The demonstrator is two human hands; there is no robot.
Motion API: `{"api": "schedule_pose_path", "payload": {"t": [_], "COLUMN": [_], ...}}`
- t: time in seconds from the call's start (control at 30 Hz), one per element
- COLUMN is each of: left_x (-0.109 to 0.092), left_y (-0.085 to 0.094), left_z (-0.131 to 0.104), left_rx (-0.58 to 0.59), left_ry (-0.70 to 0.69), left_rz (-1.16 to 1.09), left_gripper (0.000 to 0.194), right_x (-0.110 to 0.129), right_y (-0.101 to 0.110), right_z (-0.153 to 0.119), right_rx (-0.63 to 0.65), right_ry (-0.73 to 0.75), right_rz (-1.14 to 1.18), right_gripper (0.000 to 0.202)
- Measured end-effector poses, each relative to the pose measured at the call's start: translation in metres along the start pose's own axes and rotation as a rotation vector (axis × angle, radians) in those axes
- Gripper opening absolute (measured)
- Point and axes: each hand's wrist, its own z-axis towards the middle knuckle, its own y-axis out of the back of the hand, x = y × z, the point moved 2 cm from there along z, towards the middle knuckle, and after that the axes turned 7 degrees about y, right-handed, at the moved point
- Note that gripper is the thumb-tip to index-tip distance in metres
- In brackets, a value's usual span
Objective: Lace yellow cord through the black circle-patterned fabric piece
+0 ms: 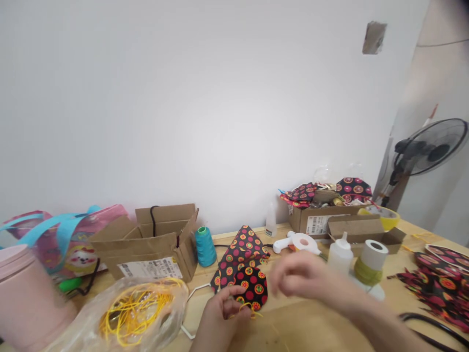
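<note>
My left hand (223, 315) is closed at the bottom middle, its fingers pinching a yellow cord (252, 309) beside a rounded piece of black patterned fabric (254, 286). Behind that piece lies a larger patterned fabric (244, 244) with a pointed top, on the wooden table. My right hand (298, 276) is raised to the right of the fabric, blurred by motion, with fingers curled; whether anything is between them cannot be made out.
At the left are a pink container (31, 298), a plastic bag of yellow cords (139, 308) and a cardboard box (157, 244). A teal thread spool (205, 247) stands behind. A white bottle (340, 254), tape rolls (370, 264) and fabric scraps (443, 288) are right.
</note>
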Motion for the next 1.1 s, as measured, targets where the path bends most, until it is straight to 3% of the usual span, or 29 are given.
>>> {"api": "schedule_pose_path", "payload": {"t": [0.13, 0.27, 0.43, 0.6, 0.73, 0.87, 1.1], "left_x": [-0.004, -0.007, -0.005, -0.009, -0.017, -0.018, -0.013], "left_y": [0.002, 0.001, 0.001, 0.005, 0.002, 0.001, 0.008], "left_z": [-0.003, -0.005, -0.005, -0.006, -0.01, -0.012, -0.007], "left_rx": [0.034, 0.058, 0.04, -0.026, 0.05, 0.044, 0.01], "left_ry": [0.0, 0.03, 0.021, 0.051, 0.122, 0.155, 0.048], "left_rz": [0.034, 0.082, 0.245, 0.403, 0.388, 0.404, 0.399], "left_gripper": [0.043, 0.039, 0.028, 0.03, 0.032, 0.028, 0.013], "right_x": [-0.012, -0.023, -0.032, -0.031, -0.031, -0.038, -0.053], "right_y": [-0.044, -0.063, -0.057, -0.054, -0.052, -0.05, -0.051], "right_z": [0.012, 0.004, -0.002, -0.001, -0.001, 0.0, 0.003], "right_rx": [0.082, 0.125, 0.064, 0.0, -0.084, -0.153, -0.222], "right_ry": [-0.003, 0.049, 0.052, 0.013, -0.024, -0.035, -0.106], "right_rz": [-0.227, -0.25, -0.301, -0.335, -0.314, -0.226, -0.01], "right_gripper": [0.021, 0.008, 0.011, 0.011, 0.009, 0.01, 0.012]}}
